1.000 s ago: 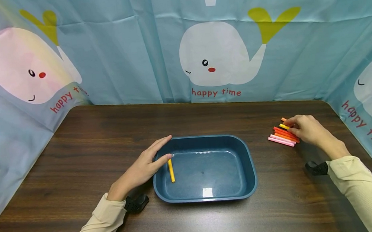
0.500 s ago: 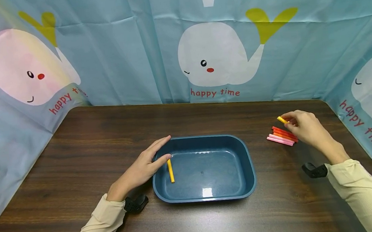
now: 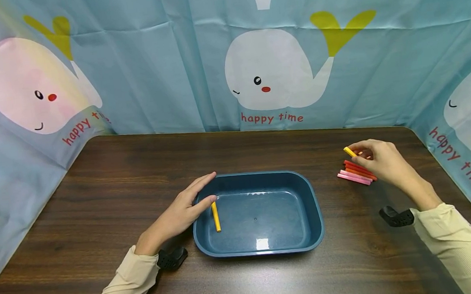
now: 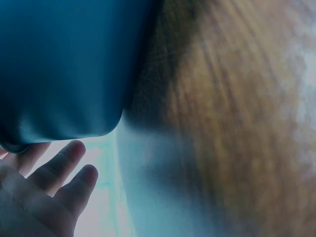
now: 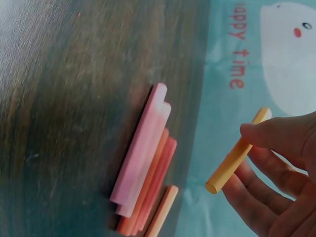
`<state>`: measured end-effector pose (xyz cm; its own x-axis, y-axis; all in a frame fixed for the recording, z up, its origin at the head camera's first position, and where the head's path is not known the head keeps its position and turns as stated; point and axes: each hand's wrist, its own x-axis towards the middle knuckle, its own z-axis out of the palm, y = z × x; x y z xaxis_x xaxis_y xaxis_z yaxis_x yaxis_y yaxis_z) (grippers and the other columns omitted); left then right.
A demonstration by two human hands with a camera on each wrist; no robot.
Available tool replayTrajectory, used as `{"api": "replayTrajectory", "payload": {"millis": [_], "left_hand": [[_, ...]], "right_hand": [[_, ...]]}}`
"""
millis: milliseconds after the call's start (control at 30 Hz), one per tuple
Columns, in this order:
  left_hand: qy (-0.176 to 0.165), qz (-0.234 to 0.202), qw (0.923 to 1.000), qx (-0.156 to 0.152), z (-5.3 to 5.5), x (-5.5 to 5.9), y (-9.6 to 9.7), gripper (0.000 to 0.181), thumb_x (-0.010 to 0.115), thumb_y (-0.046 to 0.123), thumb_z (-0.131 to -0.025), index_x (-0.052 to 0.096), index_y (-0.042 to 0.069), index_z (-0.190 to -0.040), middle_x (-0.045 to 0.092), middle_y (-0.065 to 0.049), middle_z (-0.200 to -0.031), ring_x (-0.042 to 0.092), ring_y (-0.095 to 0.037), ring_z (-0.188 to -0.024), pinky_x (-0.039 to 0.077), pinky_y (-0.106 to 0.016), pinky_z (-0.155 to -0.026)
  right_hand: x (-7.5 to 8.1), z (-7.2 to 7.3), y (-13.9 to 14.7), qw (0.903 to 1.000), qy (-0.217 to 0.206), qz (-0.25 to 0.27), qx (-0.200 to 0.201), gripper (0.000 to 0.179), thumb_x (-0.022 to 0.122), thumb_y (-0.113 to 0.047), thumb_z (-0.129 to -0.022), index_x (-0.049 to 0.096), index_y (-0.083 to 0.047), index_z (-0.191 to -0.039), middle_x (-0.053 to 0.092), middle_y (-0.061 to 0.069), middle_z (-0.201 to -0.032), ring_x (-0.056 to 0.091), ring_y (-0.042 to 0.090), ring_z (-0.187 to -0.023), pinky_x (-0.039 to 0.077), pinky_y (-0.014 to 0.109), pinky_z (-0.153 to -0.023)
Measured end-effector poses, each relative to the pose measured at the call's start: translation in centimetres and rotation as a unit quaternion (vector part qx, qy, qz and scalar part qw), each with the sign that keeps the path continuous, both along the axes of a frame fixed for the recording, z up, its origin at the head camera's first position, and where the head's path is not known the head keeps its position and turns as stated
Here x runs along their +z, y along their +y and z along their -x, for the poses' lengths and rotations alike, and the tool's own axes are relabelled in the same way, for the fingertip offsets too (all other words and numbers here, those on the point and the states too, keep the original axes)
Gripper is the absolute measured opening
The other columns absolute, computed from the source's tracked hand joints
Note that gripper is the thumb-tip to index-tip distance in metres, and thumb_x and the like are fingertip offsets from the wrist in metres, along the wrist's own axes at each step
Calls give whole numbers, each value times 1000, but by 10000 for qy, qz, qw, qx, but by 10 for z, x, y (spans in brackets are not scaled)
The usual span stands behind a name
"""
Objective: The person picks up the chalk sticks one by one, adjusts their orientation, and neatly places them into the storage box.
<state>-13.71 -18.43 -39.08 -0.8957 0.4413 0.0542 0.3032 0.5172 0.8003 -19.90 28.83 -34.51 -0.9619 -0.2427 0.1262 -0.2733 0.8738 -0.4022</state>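
My right hand (image 3: 383, 161) pinches a yellow chalk stick (image 5: 232, 160) between thumb and fingers, raised above the table. Beneath it lies a row of chalk: pink sticks (image 5: 140, 148), orange and red sticks (image 5: 160, 173), and a peach stick (image 5: 163, 211) a little apart. My left hand (image 3: 179, 211) rests on the left rim of a blue plastic tray (image 3: 267, 253), fingers mostly straight. Inside that tray, near its left end, another yellow chalk stick (image 3: 216, 217) lies with its far end by my left thumb. In the left wrist view, fingers show under the tray's edge.
The dark wood-grain table (image 3: 274, 285) carries the tray at its middle and the chalk row at its right. A light blue whale-print cloth (image 3: 148, 79) stands along the back and sides. A black wrist camera (image 3: 397, 216) hangs under the right forearm.
My right hand has lifted the yellow chalk stick off the row and moved it slightly left. The left hand, the tray and the stick inside it have stayed put.
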Motion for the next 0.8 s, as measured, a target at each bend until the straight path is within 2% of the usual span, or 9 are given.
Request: {"api": "replayTrajectory", "payload": {"millis": [67,300,433,567,800], "left_hand": [[6,-4,10000,-5,0,0,0,61,52,33,-104,28,20,-158,27,-11,-163,28,-34,-150,30,-61,-116],[-18,15,10000,22,0,-1,0,61,52,34,-104,28,19,-158,26,-12,-164,27,-34,-150,30,-62,-116],[-35,16,10000,30,0,-1,0,61,52,34,-104,28,18,-158,26,-12,-164,27,-34,-150,30,-62,-116],[-32,-4,10000,12,0,-1,0,61,52,34,-104,28,18,-158,26,-11,-164,27,-34,-150,30,-61,-116],[31,-41,10000,-12,1,-1,0,61,52,32,-104,28,16,-157,27,-11,-163,28,-34,-150,30,-61,-115]], "right_hand": [[2,-1,-3,10000,33,11,12,32,68,-3,-91,64,9,-120,67,28,-105,68,40,-87,56,42,-64],[12,-8,-18,9999,-37,112,104,35,69,-4,-90,63,7,-124,66,28,-110,69,40,-89,58,48,-69],[18,-11,-25,9996,-147,202,149,36,70,-6,-91,64,5,-124,68,25,-108,70,36,-89,58,36,-66],[23,-14,-30,9992,-212,288,174,36,71,-9,-90,65,4,-123,72,23,-103,72,33,-86,53,24,-63],[35,-20,-46,9981,-384,479,-38,36,70,-13,-92,65,3,-123,74,23,-100,71,31,-85,51,26,-62]]}}
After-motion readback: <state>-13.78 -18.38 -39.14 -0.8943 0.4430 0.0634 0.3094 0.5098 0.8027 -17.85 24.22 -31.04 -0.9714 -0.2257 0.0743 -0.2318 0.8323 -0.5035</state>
